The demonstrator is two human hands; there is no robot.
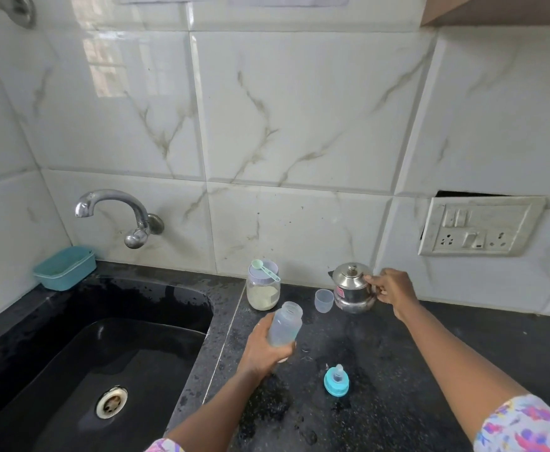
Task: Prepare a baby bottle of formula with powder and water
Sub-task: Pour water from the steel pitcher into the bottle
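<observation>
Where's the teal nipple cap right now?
In the head view the teal nipple cap stands on the black counter, low centre, right of the left hand gripping the bottle and nearer the person than the steel kettle.

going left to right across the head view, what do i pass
tub → bottle → cup → kettle → socket

On the desk (430, 353) at the sink's (71, 353) 3 o'clock, the powder jar (263, 296) stands at 11 o'clock from the bottle (285, 324), the kettle (352, 291) at 2, the teat collar (336, 383) at 5.
</observation>
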